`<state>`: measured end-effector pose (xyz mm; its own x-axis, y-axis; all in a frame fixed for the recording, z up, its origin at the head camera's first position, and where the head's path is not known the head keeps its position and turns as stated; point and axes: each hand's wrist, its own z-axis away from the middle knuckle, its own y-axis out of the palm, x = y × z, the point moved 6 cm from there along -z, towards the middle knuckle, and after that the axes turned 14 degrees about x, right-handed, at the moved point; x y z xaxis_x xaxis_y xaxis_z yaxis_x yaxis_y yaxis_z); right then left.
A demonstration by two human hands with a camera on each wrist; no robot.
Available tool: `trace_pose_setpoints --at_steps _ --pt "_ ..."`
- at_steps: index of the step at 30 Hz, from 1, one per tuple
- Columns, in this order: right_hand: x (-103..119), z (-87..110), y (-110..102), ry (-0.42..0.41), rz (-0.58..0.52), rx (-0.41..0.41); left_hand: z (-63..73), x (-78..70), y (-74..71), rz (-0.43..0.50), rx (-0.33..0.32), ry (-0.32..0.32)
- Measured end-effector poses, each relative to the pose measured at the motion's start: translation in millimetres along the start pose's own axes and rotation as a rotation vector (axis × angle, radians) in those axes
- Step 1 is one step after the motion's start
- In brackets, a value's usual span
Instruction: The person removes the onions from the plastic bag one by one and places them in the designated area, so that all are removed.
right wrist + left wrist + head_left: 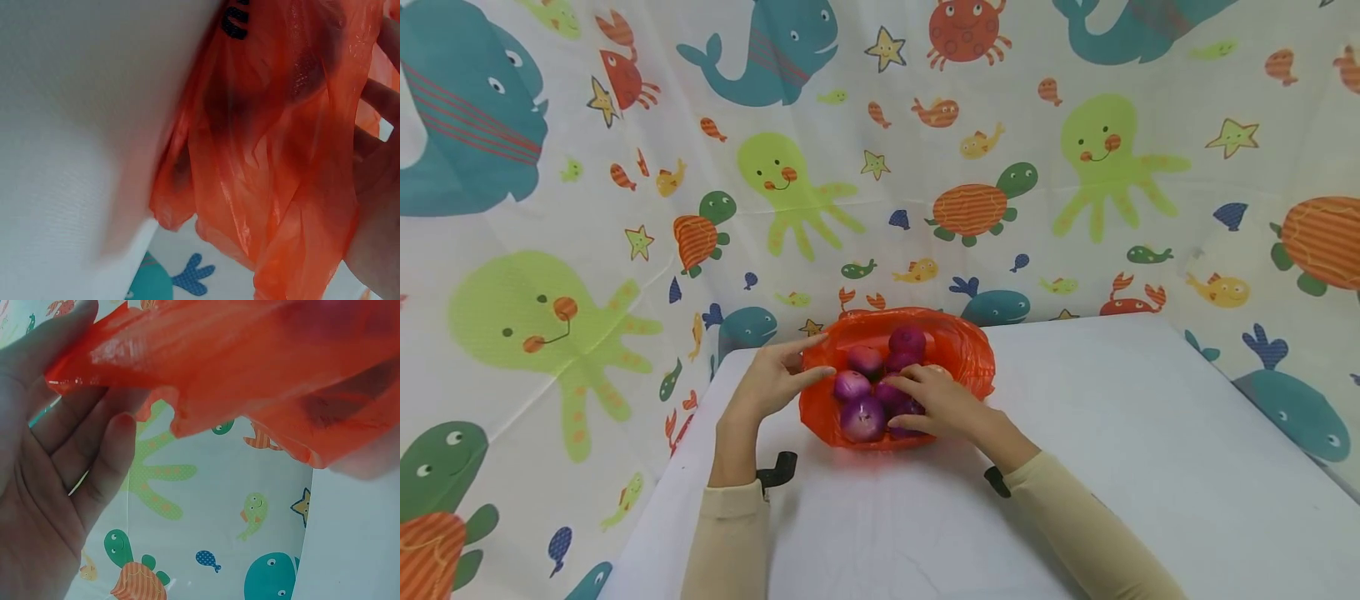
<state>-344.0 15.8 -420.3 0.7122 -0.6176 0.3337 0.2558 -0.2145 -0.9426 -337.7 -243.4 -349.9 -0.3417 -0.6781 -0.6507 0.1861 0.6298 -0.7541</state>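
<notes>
Several red onions (862,419) lie in a red plastic bag (976,354) spread wide on the white table. My right hand (942,402) reaches over the bag's right side, thumb and fingers curved round an onion (910,407) partly hidden beneath it. At the bag's left rim is my left hand (772,379), its thumb and index finger extended and apart. The left wrist view shows the bag's edge (125,356) passing between the left thumb and fingers. In the right wrist view the bag's wall (275,156) covers the onions, and the right fingers (381,100) are behind its edge.
White table surface (1120,417) surrounds the bag. A white curtain (880,225) printed with sea animals hangs behind and along the left side. Dark fittings (778,471) sit at both wrists.
</notes>
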Motion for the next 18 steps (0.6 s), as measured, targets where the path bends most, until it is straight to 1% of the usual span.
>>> trace_pose_setpoints --at_steps 4,6,9,13,18 --pt "-2 -1.7 6 0.002 0.0 0.033 -0.7 -1.4 0.6 0.013 0.016 0.023" --pt "-1 -2.4 8 -0.01 -0.007 0.047 -0.5 -1.7 0.6 0.023 0.021 0.027" --pt "0 -3.5 11 -0.024 -0.003 0.067 0.2 -1.6 0.7 0.047 0.026 0.025" --pt "1 -3.3 12 -0.036 0.006 0.072 0.3 -1.3 1.9 0.079 0.039 0.018" --pt "-1 -1.5 14 -0.033 -0.02 0.076 -0.3 -1.2 3.0 0.092 0.043 0.008"
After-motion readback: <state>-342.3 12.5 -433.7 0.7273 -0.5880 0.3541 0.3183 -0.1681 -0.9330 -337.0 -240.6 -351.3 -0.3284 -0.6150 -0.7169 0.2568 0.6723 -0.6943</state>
